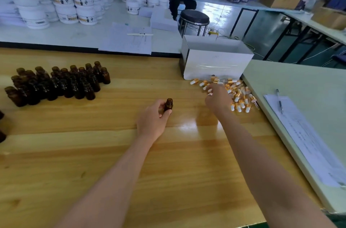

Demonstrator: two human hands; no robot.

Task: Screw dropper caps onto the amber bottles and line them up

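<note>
Head view: left hand (pixel 153 121) grips an amber bottle (pixel 168 105) (uncapped), right hand (pixel 218 99) over dropper caps (pixel 241 98), grip state unclear.

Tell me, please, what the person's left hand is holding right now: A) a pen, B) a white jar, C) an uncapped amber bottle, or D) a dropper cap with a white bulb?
C: the left hand grips one amber bottle upright with its neck open and no cap on it, while the dropper caps lie in a pile over by the right hand.
</note>
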